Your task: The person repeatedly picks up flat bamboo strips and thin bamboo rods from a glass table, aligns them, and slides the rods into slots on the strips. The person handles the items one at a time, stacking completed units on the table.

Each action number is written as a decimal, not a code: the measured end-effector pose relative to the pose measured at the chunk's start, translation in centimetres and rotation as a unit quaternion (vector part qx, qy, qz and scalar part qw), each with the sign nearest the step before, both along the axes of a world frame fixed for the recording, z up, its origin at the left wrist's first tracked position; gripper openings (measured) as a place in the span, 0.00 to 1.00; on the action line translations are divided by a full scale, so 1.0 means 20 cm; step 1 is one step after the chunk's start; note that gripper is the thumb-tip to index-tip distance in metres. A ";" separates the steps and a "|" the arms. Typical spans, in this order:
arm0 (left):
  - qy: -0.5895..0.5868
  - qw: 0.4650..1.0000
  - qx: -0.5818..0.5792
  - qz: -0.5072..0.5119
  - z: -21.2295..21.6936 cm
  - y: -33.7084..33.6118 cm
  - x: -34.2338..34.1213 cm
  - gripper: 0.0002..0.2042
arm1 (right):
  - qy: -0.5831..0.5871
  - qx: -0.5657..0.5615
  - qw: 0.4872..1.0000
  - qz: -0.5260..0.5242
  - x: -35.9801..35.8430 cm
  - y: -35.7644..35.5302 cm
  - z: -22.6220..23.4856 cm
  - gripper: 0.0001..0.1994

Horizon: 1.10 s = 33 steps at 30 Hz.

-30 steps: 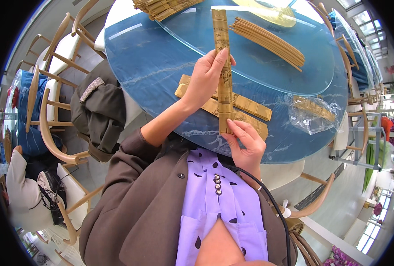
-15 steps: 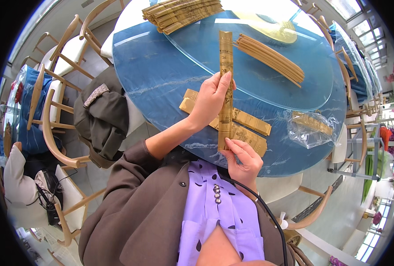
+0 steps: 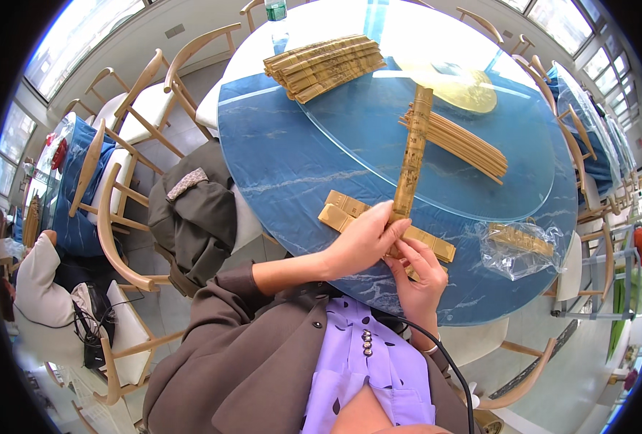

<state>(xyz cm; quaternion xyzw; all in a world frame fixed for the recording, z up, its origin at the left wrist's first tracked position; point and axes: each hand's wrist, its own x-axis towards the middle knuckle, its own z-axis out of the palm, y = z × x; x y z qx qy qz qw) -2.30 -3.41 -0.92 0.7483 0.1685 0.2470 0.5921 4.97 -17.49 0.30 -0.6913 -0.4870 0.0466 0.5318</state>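
Fingers (image 3: 395, 230) of the left hand (image 3: 364, 240) and right hand (image 3: 421, 276) pinch the low end of a long, shiny gold strip (image 3: 413, 155). It is above the smooth blue desk (image 3: 267, 137), near thin sticks (image 3: 473, 148).

i wear the head camera on the left of a side-by-side pair, and it looks steeply down from above over my purple shirt (image 3: 344, 343), which fills the lower middle. it faces out across the round table (image 3: 270, 145), upright and unmirrored. my left hand (image 3: 368, 235) and right hand (image 3: 421, 275) lie close below the lens, just right of centre. the wide fisheye reaches as far as the windows (image 3: 82, 32), bending straight edges toward its dark rim.
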 end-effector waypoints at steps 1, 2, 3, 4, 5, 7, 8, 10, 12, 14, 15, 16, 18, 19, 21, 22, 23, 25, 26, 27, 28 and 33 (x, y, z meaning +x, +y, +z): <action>0.013 1.000 0.010 0.009 0.04 0.08 0.01 0.14 | 0.002 -0.006 1.000 -0.004 0.01 0.01 0.02 0.16; 0.029 0.999 0.019 0.017 0.09 0.18 0.02 0.14 | 0.007 -0.013 1.000 -0.009 0.01 0.00 0.03 0.16; 0.042 0.994 0.075 0.063 0.11 0.30 0.03 0.14 | 0.012 -0.021 1.000 -0.011 0.00 0.00 0.05 0.16; 0.052 0.985 0.129 0.105 0.11 0.44 0.05 0.14 | 0.001 -0.025 1.000 -0.015 0.01 -0.01 0.04 0.15; 0.066 0.974 0.173 0.130 0.11 0.57 0.07 0.15 | -0.012 -0.030 0.999 -0.023 0.03 -0.03 0.02 0.15; 0.070 0.944 0.273 0.169 0.08 0.84 0.12 0.16 | -0.021 -0.037 0.999 -0.031 0.06 -0.05 -0.01 0.14; 0.057 0.926 0.325 0.182 0.05 0.96 0.14 0.16 | -0.022 -0.043 0.998 -0.035 0.07 -0.06 -0.02 0.13; 0.087 0.902 0.392 0.160 0.00 1.15 0.18 0.14 | -0.028 -0.052 0.998 -0.039 0.08 -0.07 -0.02 0.12; 0.091 0.885 0.423 0.174 -0.04 1.25 0.23 0.14 | -0.038 -0.058 0.997 -0.044 0.10 -0.08 -0.01 0.11; 0.089 0.862 0.459 0.196 -0.08 1.30 0.27 0.14 | -0.046 -0.064 0.996 -0.046 0.12 -0.10 0.00 0.10; 0.084 0.854 0.469 0.210 -0.11 1.31 0.28 0.14 | -0.049 -0.067 0.995 -0.046 0.13 -0.10 0.00 0.09; 0.099 0.838 0.487 0.224 -0.12 1.31 0.29 0.14 | -0.058 -0.068 0.995 -0.045 0.15 -0.11 0.00 0.09; 0.130 0.804 0.523 0.252 -0.15 1.30 0.31 0.13 | -0.074 -0.069 0.994 -0.040 0.19 -0.12 0.02 0.08; 0.144 0.757 0.579 0.265 -0.15 1.29 0.31 0.12 | -0.091 -0.076 0.992 -0.037 0.21 -0.12 0.03 0.08; 0.138 0.737 0.600 0.279 -0.14 1.28 0.31 0.12 | -0.125 -0.089 0.988 -0.027 0.28 -0.10 0.07 0.07; 0.132 0.729 0.609 0.283 -0.13 1.26 0.32 0.12 | -0.126 -0.103 0.986 -0.030 0.30 -0.09 0.10 0.07; 0.124 0.720 0.624 0.276 -0.11 1.26 0.31 0.12 | -0.126 -0.115 0.985 -0.030 0.33 -0.07 0.14 0.07; 0.104 0.704 0.653 0.259 -0.11 1.29 0.32 0.10 | -0.143 -0.130 0.981 -0.031 0.41 -0.02 0.19 0.07; 0.125 0.702 0.652 0.258 -0.11 1.30 0.33 0.09 | -0.162 -0.117 0.979 -0.038 0.46 0.01 0.19 0.07; 0.146 0.699 0.651 0.256 -0.11 1.32 0.33 0.08 | -0.173 -0.123 0.976 -0.041 0.52 0.05 0.20 0.07; 0.166 0.700 0.648 0.250 -0.14 1.32 0.34 0.08 | -0.181 -0.133 0.973 -0.048 0.57 0.09 0.21 0.07; 0.126 0.713 0.635 0.271 -0.12 1.29 0.32 0.07 | -0.303 -0.131 0.942 -0.062 0.89 0.28 0.09 0.09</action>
